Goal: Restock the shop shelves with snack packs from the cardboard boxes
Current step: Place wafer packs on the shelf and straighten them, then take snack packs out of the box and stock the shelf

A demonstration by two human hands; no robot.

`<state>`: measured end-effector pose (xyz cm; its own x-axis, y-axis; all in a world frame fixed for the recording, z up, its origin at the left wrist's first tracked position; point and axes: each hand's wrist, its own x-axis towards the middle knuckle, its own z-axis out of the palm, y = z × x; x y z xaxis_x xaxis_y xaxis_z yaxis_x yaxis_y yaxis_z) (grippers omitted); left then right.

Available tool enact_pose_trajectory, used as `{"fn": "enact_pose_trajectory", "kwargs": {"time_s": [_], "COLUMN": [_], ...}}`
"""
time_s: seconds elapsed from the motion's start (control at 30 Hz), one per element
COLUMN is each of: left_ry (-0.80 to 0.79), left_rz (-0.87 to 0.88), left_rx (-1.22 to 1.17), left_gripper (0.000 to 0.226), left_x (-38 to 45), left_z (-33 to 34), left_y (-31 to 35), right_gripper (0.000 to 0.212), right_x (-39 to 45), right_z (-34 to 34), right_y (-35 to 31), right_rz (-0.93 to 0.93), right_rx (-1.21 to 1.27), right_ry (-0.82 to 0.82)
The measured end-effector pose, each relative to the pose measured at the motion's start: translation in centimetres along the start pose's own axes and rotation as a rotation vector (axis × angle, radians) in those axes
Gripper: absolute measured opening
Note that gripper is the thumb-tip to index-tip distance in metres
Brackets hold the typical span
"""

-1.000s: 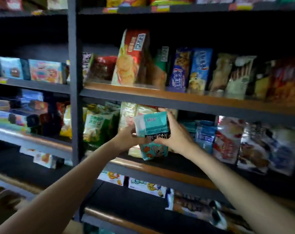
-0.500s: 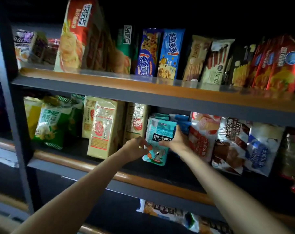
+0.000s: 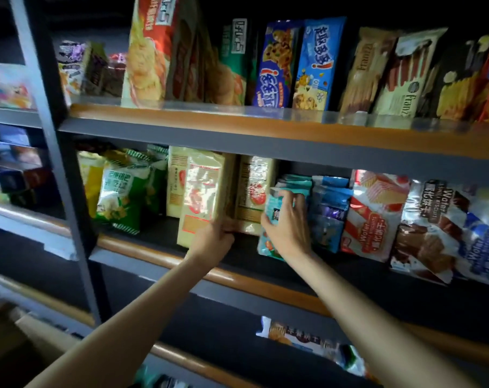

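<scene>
A teal snack pack (image 3: 271, 211) stands on the middle shelf (image 3: 237, 278), in front of more teal packs (image 3: 295, 184). My right hand (image 3: 288, 228) covers its front, fingers curled over its top edge. My left hand (image 3: 213, 239) has moved off it and grips the lower corner of the cream-yellow pack (image 3: 201, 197) to the left. A second cream pack (image 3: 253, 191) stands between the two hands. Most of the teal pack is hidden behind my right hand.
Blue packs (image 3: 328, 211) and red and brown wafer bags (image 3: 375, 214) crowd the right of the teal pack. Green bags (image 3: 120, 197) stand left, by the grey upright post (image 3: 61, 175). The shelf above (image 3: 237, 127) holds biscuit boxes. A pack (image 3: 302, 340) lies on the lower shelf.
The teal pack has gone further back into its row. My left hand left it and took hold of the cream-yellow pack; my right hand slid over the teal pack's front. The camera moved closer.
</scene>
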<state>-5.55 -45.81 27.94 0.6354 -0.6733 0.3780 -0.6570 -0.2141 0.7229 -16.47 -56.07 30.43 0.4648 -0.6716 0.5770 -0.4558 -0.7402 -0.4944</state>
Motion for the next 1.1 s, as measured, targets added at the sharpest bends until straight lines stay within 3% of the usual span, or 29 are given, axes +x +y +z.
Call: {"fn": "enact_pose_trajectory", "kwargs": {"time_s": [0.13, 0.37, 0.47, 0.6, 0.7, 0.77, 0.83, 0.97, 1.1], "left_ry": [0.234, 0.391, 0.470, 0.707, 0.597, 0.506, 0.512, 0.631, 0.433], "left_rz": [-0.021, -0.315, -0.509, -0.939, -1.241, -1.401, -1.521, -1.696, -1.731], "left_rx": [-0.056, -0.052, -0.055, -0.154, -0.328, -0.332, -0.249, -0.247, -0.081], "left_gripper": [0.037, 0.033, 0.027, 0.019, 0.016, 0.020, 0.014, 0.016, 0.016], "left_x": [-3.9, -11.8, -18.1, -28.8, -38.2, -43.9, -48.4, -52.8, -52.9], "left_z": [-3.9, -15.4, -20.8, -26.6, -27.9, -28.3, -29.0, -29.7, -30.6], "left_y": [-3.0, -14.7, -21.5, -30.8, -36.5, -39.4, -40.9, -42.6, -45.1], "right_gripper": [0.049, 0.043, 0.040, 0.040, 0.041, 0.039, 0.039, 0.040, 0.041], "right_x": [-3.5, -10.3, -15.0, -22.8, -29.1, -32.6, -36.1, -42.9, -48.5], "right_z": [2.2, 10.9, 16.4, 23.3, 27.0, 29.9, 33.3, 40.1, 46.6], "right_y": [-5.4, -17.8, -23.5, -29.9, -33.0, -34.5, -35.9, -38.2, -39.2], "right_rz": [-0.234, -0.491, -0.571, -0.737, -0.773, -0.782, -0.770, -0.755, -0.732], "right_rx": [0.001, -0.020, -0.042, -0.137, -0.250, -0.237, -0.180, -0.132, -0.178], "right_ry": [-0.152, -0.423, -0.703, -1.255, -1.599, -1.686, -1.774, -1.910, -2.009]}}
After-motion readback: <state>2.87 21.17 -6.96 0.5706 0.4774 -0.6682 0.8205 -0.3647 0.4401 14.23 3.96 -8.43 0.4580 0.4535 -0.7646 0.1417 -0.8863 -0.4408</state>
